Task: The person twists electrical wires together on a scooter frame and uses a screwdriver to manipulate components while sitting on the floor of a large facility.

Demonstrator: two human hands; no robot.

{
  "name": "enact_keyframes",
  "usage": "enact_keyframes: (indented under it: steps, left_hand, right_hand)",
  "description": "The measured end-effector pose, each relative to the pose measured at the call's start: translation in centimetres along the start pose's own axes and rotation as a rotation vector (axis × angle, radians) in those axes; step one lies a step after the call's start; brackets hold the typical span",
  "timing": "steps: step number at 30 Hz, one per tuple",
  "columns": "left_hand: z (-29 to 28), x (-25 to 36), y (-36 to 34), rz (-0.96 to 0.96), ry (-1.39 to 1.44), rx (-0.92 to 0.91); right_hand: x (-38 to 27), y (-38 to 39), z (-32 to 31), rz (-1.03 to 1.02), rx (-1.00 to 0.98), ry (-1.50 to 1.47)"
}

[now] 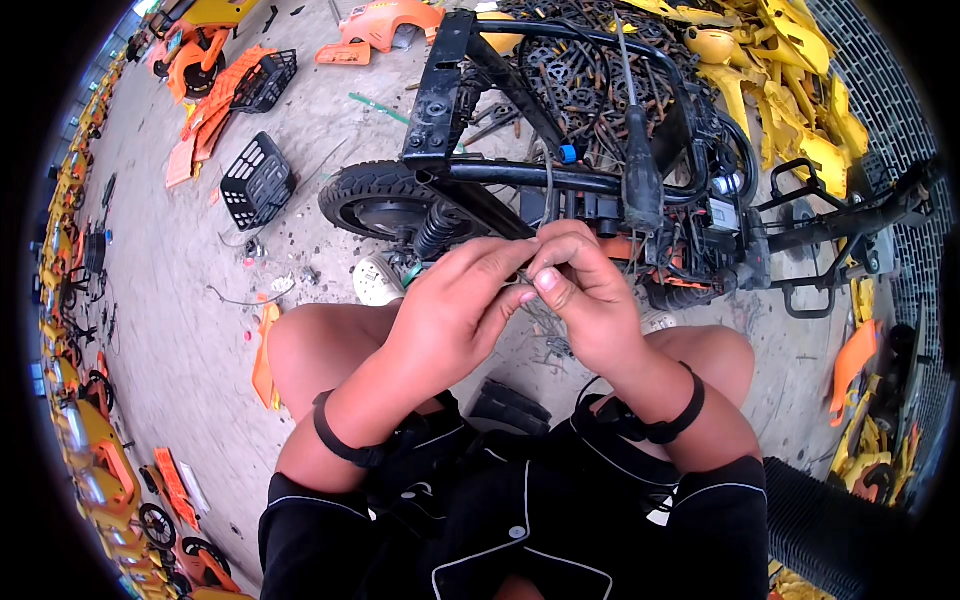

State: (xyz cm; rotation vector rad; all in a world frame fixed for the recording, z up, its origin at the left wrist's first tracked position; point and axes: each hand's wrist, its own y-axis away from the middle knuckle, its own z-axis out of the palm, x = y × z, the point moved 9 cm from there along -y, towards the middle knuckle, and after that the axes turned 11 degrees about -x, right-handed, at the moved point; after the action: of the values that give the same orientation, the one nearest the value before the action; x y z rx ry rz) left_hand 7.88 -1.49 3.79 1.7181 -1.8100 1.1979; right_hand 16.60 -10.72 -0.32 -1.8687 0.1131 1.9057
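Note:
In front of the black scooter frame (500, 175), both hands meet with fingertips almost touching. My left hand (455, 295) pinches a thin dark wire, mostly hidden by the fingers. My right hand (590, 295) is closed on the same wire, thumb and forefinger pressed together. A grey cable (549, 190) runs down from the frame to behind the fingers. Several loose thin wires (545, 325) show below the hands. Against the frame, just beyond my right hand, leans a long screwdriver (641, 170), its black handle toward me and its shaft pointing away.
A wheel with a black tyre (345, 200) sits at the frame's left. Black baskets (258, 182) and orange panels (205, 130) lie on the floor further left. Behind the frame is a heap of metal parts (570, 75); yellow panels (790, 90) are piled at the far right.

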Motion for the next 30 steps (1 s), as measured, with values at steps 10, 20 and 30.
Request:
enact_keyframes:
  steps: [10,20,30]
  left_hand:
    - [0.1,1.5,0.1,0.070,-0.354,0.008]
    - [-0.4,2.3,0.2,0.159,-0.066,0.076]
    - [-0.1,1.4,-0.2,0.072,-0.009,-0.005]
  right_hand:
    - [1.6,1.4,0.6,0.118,0.089,-0.377]
    - [-0.4,2.5,1.9,0.060,0.081,-0.671]
    - [-0.4,1.8,0.8,0.131,0.069,-0.446]
